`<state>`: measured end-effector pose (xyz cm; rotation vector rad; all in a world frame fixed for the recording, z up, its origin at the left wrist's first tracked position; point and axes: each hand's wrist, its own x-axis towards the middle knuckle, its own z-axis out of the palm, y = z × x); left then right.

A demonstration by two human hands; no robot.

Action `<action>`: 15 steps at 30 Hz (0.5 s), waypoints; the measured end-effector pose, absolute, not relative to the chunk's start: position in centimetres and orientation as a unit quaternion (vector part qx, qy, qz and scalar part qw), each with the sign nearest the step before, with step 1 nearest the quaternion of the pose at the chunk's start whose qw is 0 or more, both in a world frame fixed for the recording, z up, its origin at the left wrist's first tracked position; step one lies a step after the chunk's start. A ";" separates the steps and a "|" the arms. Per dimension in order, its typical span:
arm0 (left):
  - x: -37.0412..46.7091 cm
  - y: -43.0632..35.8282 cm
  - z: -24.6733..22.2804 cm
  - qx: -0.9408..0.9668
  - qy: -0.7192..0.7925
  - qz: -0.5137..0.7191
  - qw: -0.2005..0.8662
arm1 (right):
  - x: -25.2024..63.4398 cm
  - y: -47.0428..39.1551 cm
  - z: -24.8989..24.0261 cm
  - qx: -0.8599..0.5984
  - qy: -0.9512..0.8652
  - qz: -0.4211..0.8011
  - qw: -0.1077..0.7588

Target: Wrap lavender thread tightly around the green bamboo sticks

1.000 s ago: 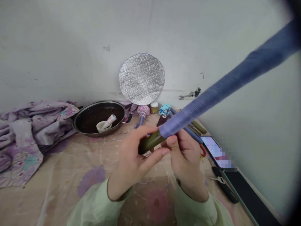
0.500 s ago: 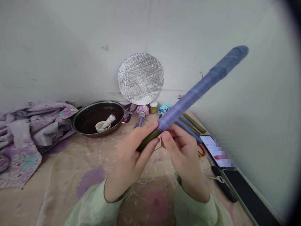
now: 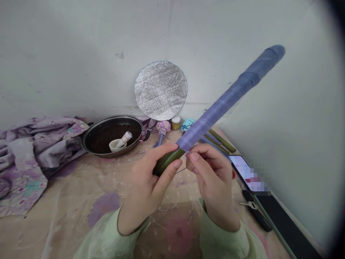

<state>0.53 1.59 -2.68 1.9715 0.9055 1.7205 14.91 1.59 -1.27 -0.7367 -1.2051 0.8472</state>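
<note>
A green stick [image 3: 168,160] slants up to the right, its upper length wrapped in purple-blue thread [image 3: 208,120] and its far tip covered in smooth blue-purple material [image 3: 265,64]. My left hand [image 3: 152,181] is closed round the bare green lower end, with thumb and fingers on either side of it. Just below the edge of the wrapping, my right hand [image 3: 212,180] pinches the purple thread between thumb and fingertips. A thin dark strand shows between the two hands over the table.
Behind my hands, a round silver foil disc [image 3: 161,90] leans on the wall. A dark pan [image 3: 94,138] holds a small white cup [image 3: 114,145]; floral cloth [image 3: 24,158] lies left. A small jar [image 3: 175,124], green sticks [image 3: 225,140], a phone [image 3: 242,169] and a key [image 3: 250,205] sit right.
The stick's lower end has shifted slightly left and shows more bare green. My right hand has moved a little to the right of the wrapping edge, still pinching.
</note>
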 end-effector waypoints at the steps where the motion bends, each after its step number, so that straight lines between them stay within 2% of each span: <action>1: 0.6 1.6 -2.6 0.699 0.320 0.610 0.195 | 14.9 1.6 -1.4 -0.323 -0.534 0.380 0.682; 15: 0.6 1.5 -2.1 0.708 0.303 0.609 0.189 | 14.8 1.7 -1.5 -0.300 -0.516 0.404 0.693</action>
